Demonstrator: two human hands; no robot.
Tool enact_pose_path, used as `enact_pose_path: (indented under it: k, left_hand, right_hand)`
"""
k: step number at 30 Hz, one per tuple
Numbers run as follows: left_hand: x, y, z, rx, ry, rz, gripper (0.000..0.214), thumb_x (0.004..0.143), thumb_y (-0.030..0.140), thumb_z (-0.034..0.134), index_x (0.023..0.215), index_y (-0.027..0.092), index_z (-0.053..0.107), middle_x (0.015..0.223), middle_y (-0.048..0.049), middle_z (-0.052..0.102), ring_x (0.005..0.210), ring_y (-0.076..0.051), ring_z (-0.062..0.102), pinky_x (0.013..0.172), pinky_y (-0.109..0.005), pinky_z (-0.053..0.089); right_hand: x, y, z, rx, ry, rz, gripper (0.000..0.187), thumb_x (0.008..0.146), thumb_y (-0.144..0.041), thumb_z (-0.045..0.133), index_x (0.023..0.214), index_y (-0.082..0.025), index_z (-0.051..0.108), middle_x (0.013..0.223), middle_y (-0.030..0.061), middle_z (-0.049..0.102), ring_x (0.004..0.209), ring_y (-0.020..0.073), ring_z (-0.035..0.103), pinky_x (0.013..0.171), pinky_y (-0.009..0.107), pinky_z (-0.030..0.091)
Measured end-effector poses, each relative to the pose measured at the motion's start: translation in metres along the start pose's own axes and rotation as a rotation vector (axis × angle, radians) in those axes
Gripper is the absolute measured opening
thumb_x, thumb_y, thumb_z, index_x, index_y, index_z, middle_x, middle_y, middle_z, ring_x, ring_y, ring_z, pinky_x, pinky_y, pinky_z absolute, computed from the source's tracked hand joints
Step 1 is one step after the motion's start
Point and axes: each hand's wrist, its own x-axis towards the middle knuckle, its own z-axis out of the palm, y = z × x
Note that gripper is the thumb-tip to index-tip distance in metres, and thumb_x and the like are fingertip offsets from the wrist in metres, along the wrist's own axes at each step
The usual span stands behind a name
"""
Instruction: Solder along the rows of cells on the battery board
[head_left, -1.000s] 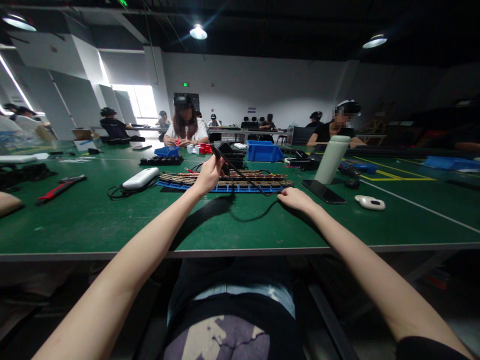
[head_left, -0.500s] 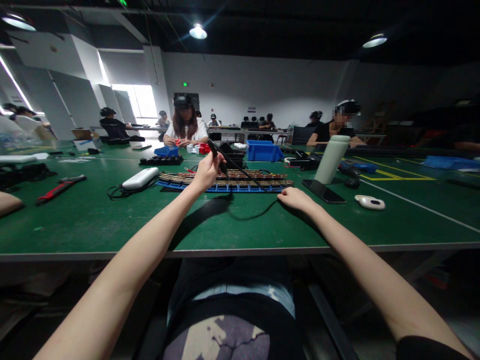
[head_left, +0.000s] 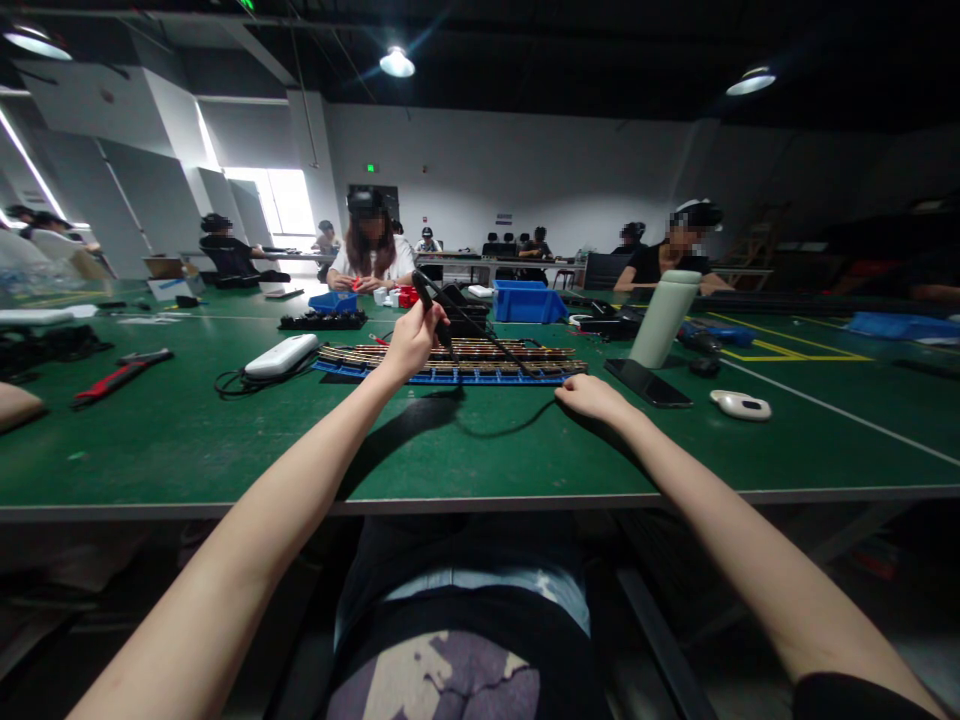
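My left hand [head_left: 411,342] is closed round a black pen-shaped tool [head_left: 447,338], held upright with its lower end over a long blue rack [head_left: 480,378]. From the tool's upper end a black cord [head_left: 491,345] slants down to the right across the rack. Several thin brownish strips [head_left: 517,350] lie lengthwise in the rack. Whether the tool's tip touches them I cannot make out. My right hand [head_left: 594,398] rests on the table at the rack's right end, its fingers bent together against the corner; anything between them is hidden.
Left of the rack lie a white case [head_left: 282,357] with a black cord and red-handled pliers [head_left: 124,378]. On the right are a phone [head_left: 646,383], a pale green bottle [head_left: 664,320] and a cream gadget [head_left: 740,405]. Behind stands a blue bin [head_left: 529,302]; a co-worker [head_left: 371,255] sits opposite.
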Motion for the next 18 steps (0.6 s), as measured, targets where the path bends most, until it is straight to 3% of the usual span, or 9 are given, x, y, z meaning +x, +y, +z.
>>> enact_pose_path:
  k: [18]
  left_hand:
    - [-0.0002, 0.0026, -0.0009, 0.070, 0.001, -0.008, 0.033, 0.093, 0.044, 0.039, 0.082, 0.017, 0.053, 0.073, -0.0008, 0.063, 0.042, -0.006, 0.050, 0.043, -0.019, 0.040]
  right_hand:
    - [0.0040, 0.0033, 0.0034, -0.003, 0.005, -0.006, 0.035, 0.083, -0.034, 0.038, 0.085, -0.016, 0.068, 0.097, 0.0126, 0.068, 0.089, 0.0225, 0.062, 0.068, 0.026, 0.040]
